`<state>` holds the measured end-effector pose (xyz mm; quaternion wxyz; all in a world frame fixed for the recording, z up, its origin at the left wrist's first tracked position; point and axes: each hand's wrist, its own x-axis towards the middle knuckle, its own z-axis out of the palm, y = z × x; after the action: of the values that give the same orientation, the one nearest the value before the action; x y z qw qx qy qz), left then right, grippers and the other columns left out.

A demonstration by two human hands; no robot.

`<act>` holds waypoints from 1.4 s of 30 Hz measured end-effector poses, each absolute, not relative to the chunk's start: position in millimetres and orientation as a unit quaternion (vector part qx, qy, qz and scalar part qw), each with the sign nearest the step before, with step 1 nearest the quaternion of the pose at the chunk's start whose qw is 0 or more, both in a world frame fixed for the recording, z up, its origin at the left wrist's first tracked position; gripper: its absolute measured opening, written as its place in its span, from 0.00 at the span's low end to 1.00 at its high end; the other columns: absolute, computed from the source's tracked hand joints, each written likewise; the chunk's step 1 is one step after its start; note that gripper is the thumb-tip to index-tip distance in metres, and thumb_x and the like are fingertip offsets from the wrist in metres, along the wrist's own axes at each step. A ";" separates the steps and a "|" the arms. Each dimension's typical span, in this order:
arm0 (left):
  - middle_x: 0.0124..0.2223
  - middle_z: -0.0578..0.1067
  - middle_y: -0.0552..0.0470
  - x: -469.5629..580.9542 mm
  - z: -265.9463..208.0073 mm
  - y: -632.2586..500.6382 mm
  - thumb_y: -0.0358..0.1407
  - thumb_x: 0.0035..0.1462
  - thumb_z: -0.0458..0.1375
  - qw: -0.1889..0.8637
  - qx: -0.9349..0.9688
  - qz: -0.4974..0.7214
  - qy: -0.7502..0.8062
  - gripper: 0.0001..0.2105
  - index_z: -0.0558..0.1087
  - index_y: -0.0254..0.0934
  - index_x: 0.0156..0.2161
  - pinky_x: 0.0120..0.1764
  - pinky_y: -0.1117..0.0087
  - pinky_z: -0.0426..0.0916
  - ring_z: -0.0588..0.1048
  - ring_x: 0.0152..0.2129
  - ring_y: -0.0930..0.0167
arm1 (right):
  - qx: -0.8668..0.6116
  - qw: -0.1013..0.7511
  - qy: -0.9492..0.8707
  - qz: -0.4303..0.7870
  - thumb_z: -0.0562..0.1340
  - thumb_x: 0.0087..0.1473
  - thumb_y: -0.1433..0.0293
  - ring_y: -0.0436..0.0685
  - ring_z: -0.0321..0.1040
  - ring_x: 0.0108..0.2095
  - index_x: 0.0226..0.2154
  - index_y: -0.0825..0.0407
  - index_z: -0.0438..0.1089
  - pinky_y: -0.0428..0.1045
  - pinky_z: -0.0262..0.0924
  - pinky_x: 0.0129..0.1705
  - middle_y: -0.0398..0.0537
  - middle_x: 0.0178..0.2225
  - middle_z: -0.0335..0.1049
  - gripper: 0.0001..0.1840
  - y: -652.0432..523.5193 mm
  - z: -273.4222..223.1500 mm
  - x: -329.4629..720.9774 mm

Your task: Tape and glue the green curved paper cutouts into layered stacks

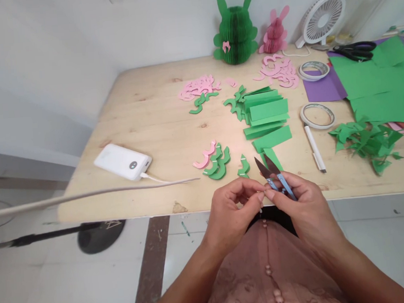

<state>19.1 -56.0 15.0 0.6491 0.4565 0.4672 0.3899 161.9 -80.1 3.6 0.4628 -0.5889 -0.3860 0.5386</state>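
Note:
My left hand (236, 209) is closed in a pinch near the table's front edge, its thumb and fingertips meeting those of the other hand. What lies between the fingertips is too small to make out. My right hand (302, 204) is closed around blue-handled thread snips (275, 173), whose two dark blades point away from me and stand apart. Just beyond the hands lies a scalloped green paper piece (244, 166) with a pale strip on it. Left of that rest more scalloped green pieces (218, 162) and a pink scalloped piece (205, 156).
Folded green paper strips (267, 113) and pink cutouts (199, 87) lie farther back. A green paper rabbit (236, 34), a pink one (274, 33) and a fan (323, 20) stand behind. Right are tape rolls (317, 116), a white pen (314, 148), green scraps (365, 141). A power bank (122, 161) lies left.

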 end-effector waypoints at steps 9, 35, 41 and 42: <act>0.30 0.77 0.53 17.8 12.1 -57.2 0.30 0.50 0.61 0.658 0.446 0.389 0.466 0.02 0.76 0.35 0.32 0.31 0.77 0.65 0.70 0.25 0.77 | -0.601 0.453 -0.394 0.527 0.65 0.50 0.66 0.49 0.66 0.30 0.31 0.49 0.72 0.42 0.62 0.32 0.40 0.29 0.71 0.05 -79.7 6.2 161.4; 0.33 0.79 0.52 21.6 11.0 -64.9 0.30 0.54 0.59 0.525 0.543 0.424 0.499 0.05 0.77 0.37 0.35 0.35 0.74 0.70 0.76 0.30 0.72 | -0.639 0.424 -0.484 0.421 0.62 0.52 0.64 0.52 0.69 0.27 0.33 0.50 0.72 0.45 0.64 0.29 0.43 0.28 0.73 0.08 -78.4 11.6 160.2; 0.31 0.79 0.54 24.4 13.6 -67.2 0.27 0.54 0.59 0.443 0.598 0.433 0.509 0.06 0.78 0.37 0.34 0.32 0.76 0.68 0.75 0.27 0.75 | -0.651 0.417 -0.499 0.391 0.62 0.51 0.65 0.51 0.69 0.28 0.33 0.50 0.73 0.44 0.64 0.30 0.42 0.28 0.74 0.07 -79.1 14.3 159.8; 0.30 0.78 0.54 24.6 12.8 -67.5 0.27 0.54 0.59 0.438 0.599 0.433 0.512 0.06 0.77 0.37 0.33 0.33 0.76 0.68 0.75 0.27 0.75 | -0.652 0.416 -0.501 0.387 0.62 0.51 0.65 0.51 0.70 0.28 0.34 0.49 0.73 0.44 0.64 0.30 0.42 0.28 0.74 0.07 -79.3 14.6 159.4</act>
<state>24.6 -67.5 12.8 0.4381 0.5990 0.5120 0.4326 159.4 -79.3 14.6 0.4160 -0.6523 -0.5014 0.3873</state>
